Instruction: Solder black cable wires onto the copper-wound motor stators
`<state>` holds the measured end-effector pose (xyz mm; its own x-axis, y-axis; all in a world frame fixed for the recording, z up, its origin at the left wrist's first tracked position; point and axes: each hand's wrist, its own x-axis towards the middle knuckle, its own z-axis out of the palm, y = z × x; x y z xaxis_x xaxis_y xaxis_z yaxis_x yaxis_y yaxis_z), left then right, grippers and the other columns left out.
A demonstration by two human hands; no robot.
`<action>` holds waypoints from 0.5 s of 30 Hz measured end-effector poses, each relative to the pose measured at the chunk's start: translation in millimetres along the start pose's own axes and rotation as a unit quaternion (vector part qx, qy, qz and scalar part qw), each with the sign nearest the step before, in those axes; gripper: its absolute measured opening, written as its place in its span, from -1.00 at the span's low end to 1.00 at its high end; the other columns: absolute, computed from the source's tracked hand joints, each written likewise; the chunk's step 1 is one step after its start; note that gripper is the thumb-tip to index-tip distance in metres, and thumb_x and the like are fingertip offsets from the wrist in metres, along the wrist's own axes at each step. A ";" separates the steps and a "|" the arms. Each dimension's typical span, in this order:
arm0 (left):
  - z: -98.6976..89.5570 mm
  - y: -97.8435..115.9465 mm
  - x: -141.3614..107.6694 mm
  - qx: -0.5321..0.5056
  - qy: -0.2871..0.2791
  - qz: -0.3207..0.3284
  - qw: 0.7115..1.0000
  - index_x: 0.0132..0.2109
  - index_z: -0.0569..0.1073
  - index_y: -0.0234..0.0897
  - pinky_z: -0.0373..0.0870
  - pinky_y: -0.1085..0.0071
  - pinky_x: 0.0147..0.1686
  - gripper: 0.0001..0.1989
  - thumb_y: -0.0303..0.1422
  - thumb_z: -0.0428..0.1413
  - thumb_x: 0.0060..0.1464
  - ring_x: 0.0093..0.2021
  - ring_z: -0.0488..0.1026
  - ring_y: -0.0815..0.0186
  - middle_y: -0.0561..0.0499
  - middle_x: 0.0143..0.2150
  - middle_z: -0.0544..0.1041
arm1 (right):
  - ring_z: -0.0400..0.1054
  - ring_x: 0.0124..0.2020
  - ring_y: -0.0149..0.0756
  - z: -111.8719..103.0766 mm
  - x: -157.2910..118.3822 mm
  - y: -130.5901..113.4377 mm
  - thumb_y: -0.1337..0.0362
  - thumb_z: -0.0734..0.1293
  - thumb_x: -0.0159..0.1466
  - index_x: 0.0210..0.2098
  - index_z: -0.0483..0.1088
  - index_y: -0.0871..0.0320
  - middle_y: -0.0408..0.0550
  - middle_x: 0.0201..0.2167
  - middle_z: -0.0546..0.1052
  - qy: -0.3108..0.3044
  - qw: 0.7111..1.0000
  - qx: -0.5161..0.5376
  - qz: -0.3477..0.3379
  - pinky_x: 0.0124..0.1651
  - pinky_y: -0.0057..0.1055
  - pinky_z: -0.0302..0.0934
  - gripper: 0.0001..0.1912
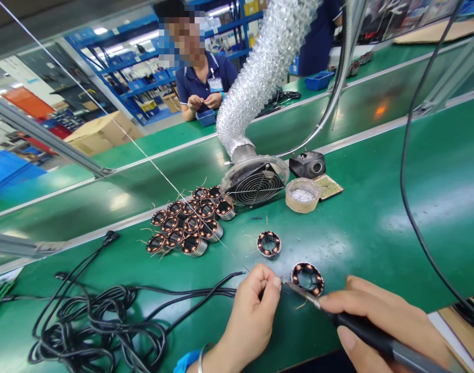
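Observation:
My right hand (377,321) is closed around a soldering iron (361,331) with a black handle. Its metal tip reaches left, beside the rim of a motor stator (307,278) with copper windings. My left hand (252,311) pinches a thin wire between thumb and forefinger, close to that tip. Black cables (198,293) run up to this hand from the left; the part inside the fingers is hidden. Just behind, a second stator (268,244) stands on the green bench with thin wire ends sticking out.
Several more stators (194,244) stand grouped at the back left, beside a fume extractor (256,184) with a silver duct (260,77). A round solder pot (302,196) and yellow sponge (329,186) are behind. Coiled cables (100,321) lie left. A person (206,77) works opposite.

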<state>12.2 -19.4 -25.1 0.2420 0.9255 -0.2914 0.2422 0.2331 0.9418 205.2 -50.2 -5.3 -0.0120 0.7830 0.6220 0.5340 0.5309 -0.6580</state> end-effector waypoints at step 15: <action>0.0 -0.1 -2.6 0.004 -0.007 -0.006 1.000 -0.37 0.19 -0.22 0.03 0.43 -0.42 -0.71 -0.20 -0.06 0.30 -0.44 0.04 0.38 0.17 -0.48 0.11 | 0.28 -0.70 -0.44 -6.2 7.5 -3.4 0.43 0.23 0.24 -0.20 0.44 0.17 -0.16 -0.60 0.35 -0.052 0.998 0.024 -0.001 -0.65 -0.49 0.23 -0.81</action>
